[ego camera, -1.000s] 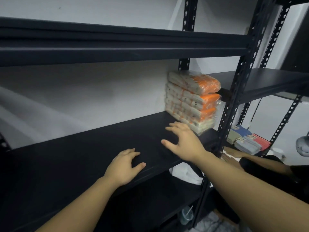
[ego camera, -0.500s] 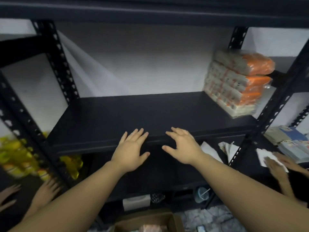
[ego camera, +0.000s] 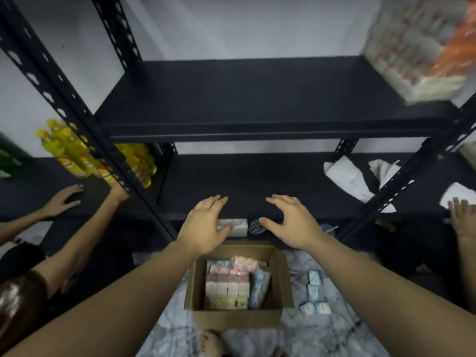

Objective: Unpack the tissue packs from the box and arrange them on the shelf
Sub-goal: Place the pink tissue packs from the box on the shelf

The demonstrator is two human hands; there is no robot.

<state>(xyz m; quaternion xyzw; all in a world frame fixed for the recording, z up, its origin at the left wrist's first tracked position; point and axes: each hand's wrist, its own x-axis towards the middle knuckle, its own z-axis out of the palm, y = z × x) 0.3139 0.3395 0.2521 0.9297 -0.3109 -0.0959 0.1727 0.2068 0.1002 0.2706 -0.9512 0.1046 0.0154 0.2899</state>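
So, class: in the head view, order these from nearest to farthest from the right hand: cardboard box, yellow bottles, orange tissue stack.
From the right hand:
1. Cardboard box, below on the floor.
2. Yellow bottles, far left shelf.
3. Orange tissue stack, upper right shelf.

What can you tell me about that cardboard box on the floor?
The cardboard box is plain brown, open at the top with its flaps folded out, standing upright on a pale, marble-patterned floor below the dark shelf. Inside are tissue packs in pink, yellowish and light blue wrappers, filling much of it. A few small light blue packs lie loose on the floor to its right. Both hands hover above it; neither touches it.
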